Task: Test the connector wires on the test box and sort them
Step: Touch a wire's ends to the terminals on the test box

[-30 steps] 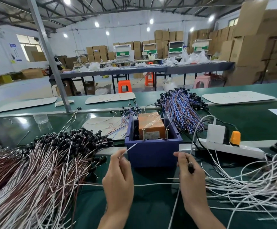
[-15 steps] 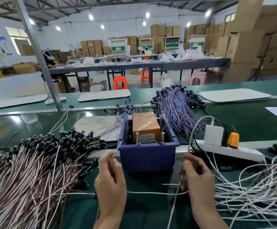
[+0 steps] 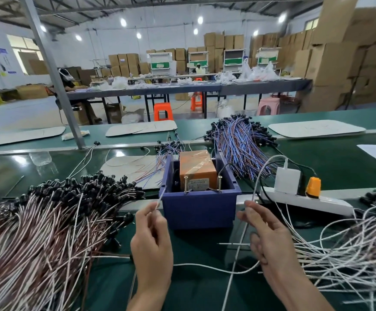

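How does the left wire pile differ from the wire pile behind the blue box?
The left pile has brown and white wires; the rear pile has blue and purple ones. The left pile looks much larger here and spreads wide; the rear pile is compact. Both have black connectors and lie on the green table.

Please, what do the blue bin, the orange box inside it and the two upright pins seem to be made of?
Blue bin: likely moulded plastic, matte, with a rolled rim. Orange box: seemingly cardboard under glossy tape, which shows glare and wrinkles. Upright pins: probably metal, shiny, with screw-like heads.
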Demonstrator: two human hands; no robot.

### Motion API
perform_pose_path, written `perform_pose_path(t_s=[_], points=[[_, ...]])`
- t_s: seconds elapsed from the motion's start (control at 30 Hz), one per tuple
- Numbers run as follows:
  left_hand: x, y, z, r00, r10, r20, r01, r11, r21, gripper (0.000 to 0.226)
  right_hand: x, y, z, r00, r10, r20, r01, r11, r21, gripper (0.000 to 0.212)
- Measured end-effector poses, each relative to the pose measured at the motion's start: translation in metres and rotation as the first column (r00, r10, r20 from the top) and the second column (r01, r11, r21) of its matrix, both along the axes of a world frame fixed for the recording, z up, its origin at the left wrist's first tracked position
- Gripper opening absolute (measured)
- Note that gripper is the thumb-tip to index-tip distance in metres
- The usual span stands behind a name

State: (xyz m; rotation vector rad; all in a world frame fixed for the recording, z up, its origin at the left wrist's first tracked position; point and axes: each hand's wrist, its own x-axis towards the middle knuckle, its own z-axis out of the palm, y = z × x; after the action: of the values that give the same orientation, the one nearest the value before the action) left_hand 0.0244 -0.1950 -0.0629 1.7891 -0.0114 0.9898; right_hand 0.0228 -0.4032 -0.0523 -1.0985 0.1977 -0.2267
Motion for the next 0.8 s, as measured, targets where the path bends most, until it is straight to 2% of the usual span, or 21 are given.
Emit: perform_pose_path(t_s=[0.23, 0.43, 0.8], points=[[0.002, -0.010, 0.000, 0.999, 0.003, -0.045, -0.002, 1.000, 0.025, 0.009, 0.007, 0.030, 0.011, 0.981, -0.167, 0.095, 0.180, 0.971, -0.157, 0.012], [0.007, -0.013, 0.005, 1.000, -0.012, -0.020, 0.013, 0.999, 0.051, 0.013, 0.005, 0.052, 0.009, 0.947, -0.224, 0.230, 0.287, 0.910, -0.298, 0.009], [0.010, -0.012, 0.000, 0.998, -0.058, 0.016, 0.055, 0.992, 0.115, 0.011, 0.015, 0.057, 0.013, 0.906, -0.264, 0.331, 0.367, 0.880, -0.302, 0.011]])
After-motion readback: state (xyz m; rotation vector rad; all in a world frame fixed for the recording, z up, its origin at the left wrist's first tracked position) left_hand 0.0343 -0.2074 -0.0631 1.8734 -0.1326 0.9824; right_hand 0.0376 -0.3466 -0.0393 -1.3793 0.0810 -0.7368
